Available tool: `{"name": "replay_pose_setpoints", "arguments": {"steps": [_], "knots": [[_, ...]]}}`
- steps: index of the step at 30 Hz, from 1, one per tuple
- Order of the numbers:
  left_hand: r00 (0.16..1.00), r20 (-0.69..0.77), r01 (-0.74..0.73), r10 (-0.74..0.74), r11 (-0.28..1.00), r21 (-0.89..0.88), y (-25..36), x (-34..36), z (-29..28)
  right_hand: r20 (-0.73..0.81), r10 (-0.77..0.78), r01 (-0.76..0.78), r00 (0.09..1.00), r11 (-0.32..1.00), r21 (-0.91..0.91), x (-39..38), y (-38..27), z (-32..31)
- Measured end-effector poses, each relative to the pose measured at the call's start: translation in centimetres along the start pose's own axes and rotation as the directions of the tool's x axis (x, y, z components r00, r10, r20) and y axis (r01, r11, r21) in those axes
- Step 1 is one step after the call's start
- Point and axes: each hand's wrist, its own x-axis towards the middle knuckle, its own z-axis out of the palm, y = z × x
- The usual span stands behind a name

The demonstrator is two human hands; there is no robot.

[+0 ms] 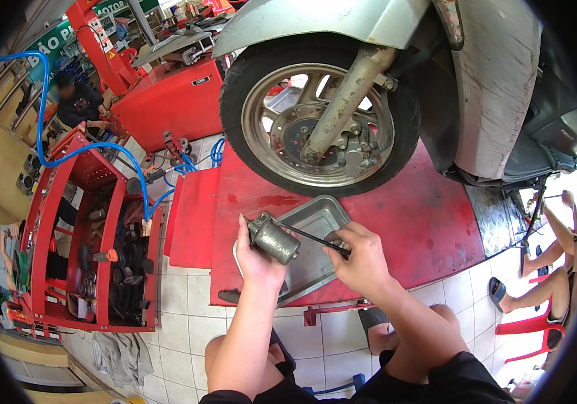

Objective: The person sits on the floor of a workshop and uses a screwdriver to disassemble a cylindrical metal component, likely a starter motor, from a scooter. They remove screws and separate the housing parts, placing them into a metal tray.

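Note:
My left hand [256, 259] grips a small grey metal cylinder, a motor-like part [273, 239], held over a grey metal tray [322, 217]. My right hand [362, 259] pinches a thin black rod [312, 237] whose tip reaches the top of the part. The tray lies on a red lift platform [429, 229]. Just beyond it stands a scooter's front wheel [322, 114] with its fork and brake disc.
A red tool cart [93, 256] full of tools stands at my left, with a blue air hose [86, 151] looped over it. A red tyre machine [167, 94] is behind it, a person crouching beside. Another person sits on a red stool [537, 323] at right.

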Motion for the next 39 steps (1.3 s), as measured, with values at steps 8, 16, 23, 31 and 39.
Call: {"name": "replay_pose_setpoints", "arguments": {"steps": [8, 16, 23, 31, 39], "knots": [[1.0, -0.012, 0.006, -0.006, 1.0, -0.005, -0.1, -0.1, 0.3, -0.002, -0.017, 0.017, 1.0, 1.0, -0.015, 0.0, 0.5, 0.1], [1.0, -0.023, 0.007, -0.008, 1.0, -0.017, -0.1, -0.3, 0.4, -0.007, -0.024, 0.024, 1.0, 0.999, -0.03, -0.2, 0.6, 0.2], [1.0, -0.005, -0.024, 0.024, 0.998, 0.053, -0.1, -0.1, 0.2, 0.09, 0.169, -0.175, 0.982, 0.983, 0.058, -0.2, -0.2, 0.0], [0.998, -0.002, -0.061, 0.062, 0.997, 0.043, -0.2, 0.0, 0.4, 0.23, 0.264, -0.33, 0.937, 0.884, 0.33, -0.6, 1.8, 0.8], [0.999, 0.016, -0.033, 0.032, 0.998, 0.062, 0.0, 0.0, -0.2, 0.424, 0.47, -0.617, 0.774, 0.712, 0.336, 0.1, -0.1, -0.3]]}}
